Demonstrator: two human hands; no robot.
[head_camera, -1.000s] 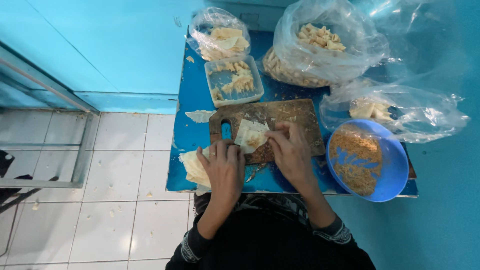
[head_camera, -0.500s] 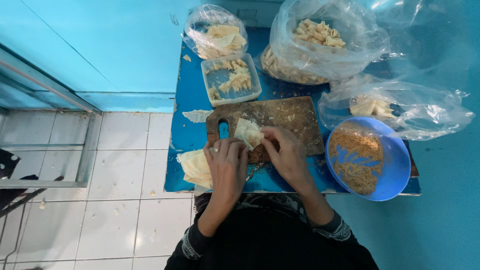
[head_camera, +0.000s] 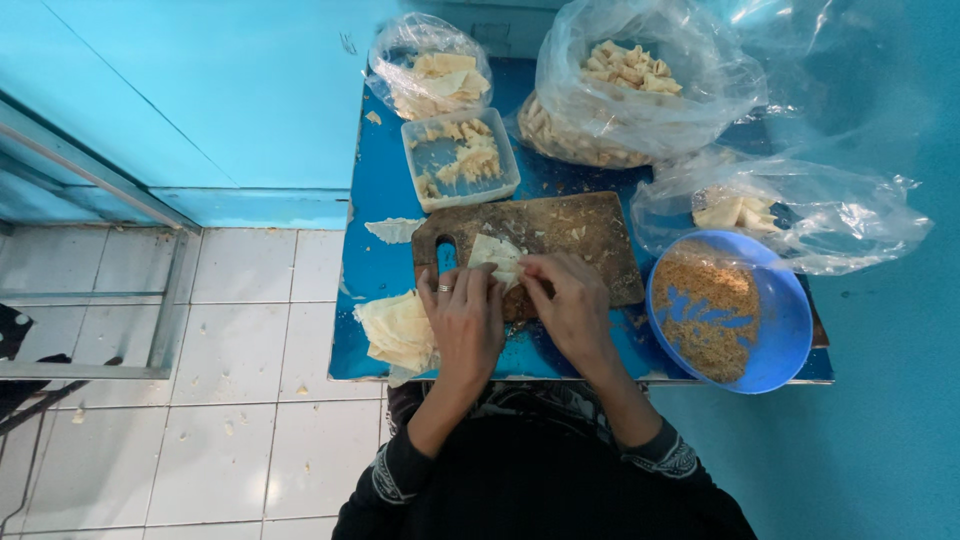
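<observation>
A pale thin dough wrapper (head_camera: 497, 255) lies on the dark wooden cutting board (head_camera: 580, 232), partly folded. My left hand (head_camera: 465, 320), a ring on one finger, rests on the board's near edge with its fingertips at the wrapper. My right hand (head_camera: 570, 300) pinches the wrapper's right side between thumb and fingers. A stack of flat wrappers (head_camera: 398, 330) sits on the blue table (head_camera: 380, 265) just left of my left hand. A blue bowl (head_camera: 790, 325) with brown crumbly filling stands to the right of the board.
A clear plastic tub (head_camera: 460, 160) holds folded pieces behind the board. Three plastic bags hold more: one at the back left (head_camera: 430, 70), a large one at the back (head_camera: 640, 80), one at the right (head_camera: 790, 205). A loose wrapper (head_camera: 393, 230) lies left of the board. White floor tiles lie to the left.
Both hands have drawn closer together over the wrapper, and the wrapper looks more folded than a second ago.
</observation>
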